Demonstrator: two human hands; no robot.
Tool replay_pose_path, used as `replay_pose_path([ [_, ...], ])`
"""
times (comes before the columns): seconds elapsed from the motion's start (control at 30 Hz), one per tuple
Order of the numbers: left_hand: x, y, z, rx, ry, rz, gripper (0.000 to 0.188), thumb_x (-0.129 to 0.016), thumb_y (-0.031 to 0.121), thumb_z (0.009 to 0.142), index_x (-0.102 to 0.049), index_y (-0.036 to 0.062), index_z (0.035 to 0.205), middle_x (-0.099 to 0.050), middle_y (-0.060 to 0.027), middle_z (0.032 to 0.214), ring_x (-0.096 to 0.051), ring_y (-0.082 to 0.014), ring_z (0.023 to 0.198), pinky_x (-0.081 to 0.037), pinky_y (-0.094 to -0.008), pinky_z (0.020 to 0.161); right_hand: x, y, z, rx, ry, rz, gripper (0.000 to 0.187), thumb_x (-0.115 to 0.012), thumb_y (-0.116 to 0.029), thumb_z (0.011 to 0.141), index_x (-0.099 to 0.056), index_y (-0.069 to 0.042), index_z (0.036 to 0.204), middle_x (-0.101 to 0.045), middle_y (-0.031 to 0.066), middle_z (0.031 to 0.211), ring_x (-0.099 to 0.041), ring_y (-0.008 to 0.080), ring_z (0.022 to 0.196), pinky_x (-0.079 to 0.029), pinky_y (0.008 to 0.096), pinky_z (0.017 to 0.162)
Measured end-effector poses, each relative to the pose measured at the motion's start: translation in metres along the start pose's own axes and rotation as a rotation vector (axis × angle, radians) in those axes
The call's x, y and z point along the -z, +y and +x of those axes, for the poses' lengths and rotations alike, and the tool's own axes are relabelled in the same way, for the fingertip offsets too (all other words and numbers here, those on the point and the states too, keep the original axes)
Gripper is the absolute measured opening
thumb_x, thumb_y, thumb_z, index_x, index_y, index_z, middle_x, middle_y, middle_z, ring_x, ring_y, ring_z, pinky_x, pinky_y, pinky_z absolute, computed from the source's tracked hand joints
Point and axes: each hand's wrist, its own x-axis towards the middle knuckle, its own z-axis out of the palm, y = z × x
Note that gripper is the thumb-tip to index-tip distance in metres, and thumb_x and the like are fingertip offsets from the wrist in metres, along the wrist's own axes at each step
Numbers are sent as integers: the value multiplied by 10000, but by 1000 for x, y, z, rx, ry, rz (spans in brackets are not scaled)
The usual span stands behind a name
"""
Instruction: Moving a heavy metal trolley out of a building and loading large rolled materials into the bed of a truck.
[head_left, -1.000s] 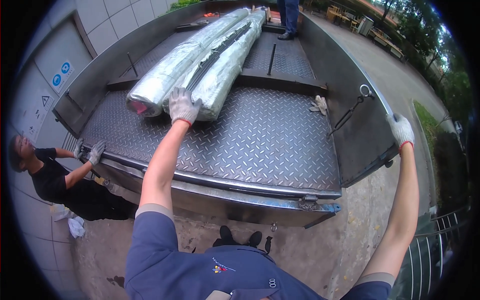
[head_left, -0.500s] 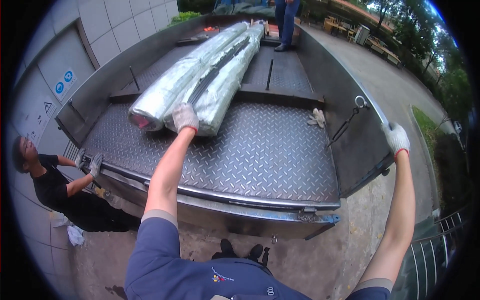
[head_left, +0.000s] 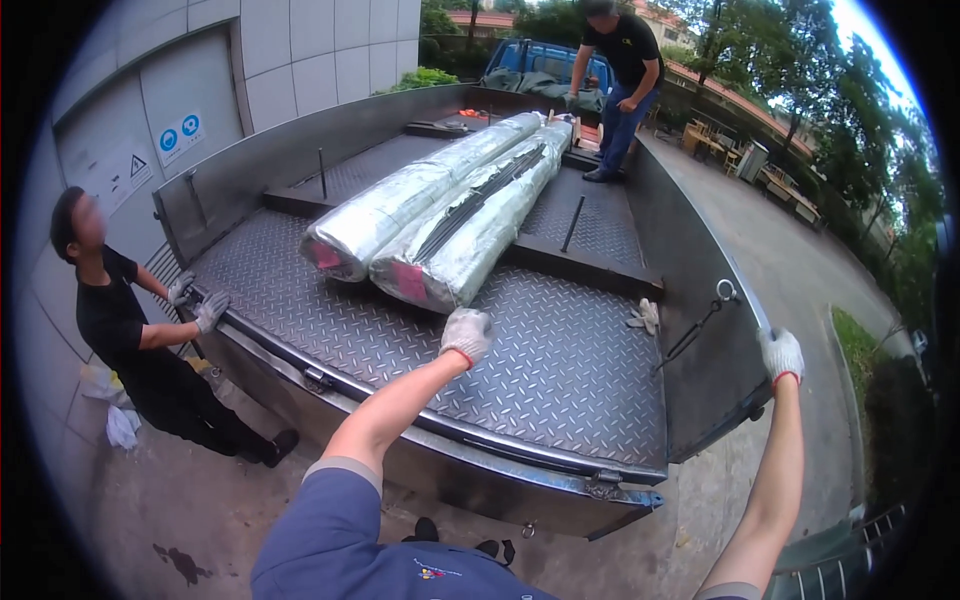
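My left hand, in a white knit glove with a red cuff, is over the tread-plate truck bed, just off the near end of a long foil-wrapped roll. Its fingers are curled; whatever may be inside them is hidden. Dark strips lie along the top of this roll, and a pink label is on its end. A second foil-wrapped roll lies alongside on the left. My gloved right hand is closed on the top edge of the truck's side panel, at its near end.
A person in black rests gloved hands on the bed's left rear corner. Another person leans over the rolls' far end. Upright metal rods rise by a crossbeam. A loose glove and a hooked chain are at the right wall.
My left hand has come off the right roll toward the near side. My view has tilted up, showing more of the far person, who now bends over the rolls. My right hand keeps its hold.
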Motion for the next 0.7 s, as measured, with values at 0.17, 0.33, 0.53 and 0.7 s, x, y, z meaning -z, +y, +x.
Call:
replay_pose_path([
  [0.17, -27, 16, -20, -10, 67, -105, 241, -706, 303, 854, -782, 77, 890, -739, -182, 969, -675, -375, 1006, -517, -475, 945, 5, 13, 37, 30, -5, 21, 542, -629, -475, 917, -724, -35, 1219, -709, 253, 1199, -670, 429, 1141, -521, 487, 978],
  [0.33, -51, 33, -83, 53, 32, -127, 239, -689, 284, 857, -764, 60, 891, -722, -180, 988, -651, -372, 1029, -506, -481, 958, 10, 27, 49, 36, -13, 7, 551, -642, -487, 914, -723, -31, 1214, -707, 253, 1208, -662, 431, 1159, -517, 484, 989],
  [0.53, -65, 18, -134, 110, 42, -120, 280, -680, 265, 881, -719, 51, 1058, -685, -184, 1162, -599, -388, 1154, -485, -494, 1012, 10, 26, 44, 29, -27, 42, 543, -643, -474, 912, -723, -30, 1215, -707, 254, 1207, -662, 426, 1163, -512, 479, 994],
  [0.7, -83, 28, -154, 70, 220, -69, 294, -681, 257, 881, -704, 59, 1097, -654, -175, 1273, -566, -388, 1259, -468, -517, 1053, 7, 29, 48, 23, -10, 19, 536, -648, -495, 914, -731, -45, 1192, -719, 247, 1181, -684, 416, 1127, -531, 496, 978],
])
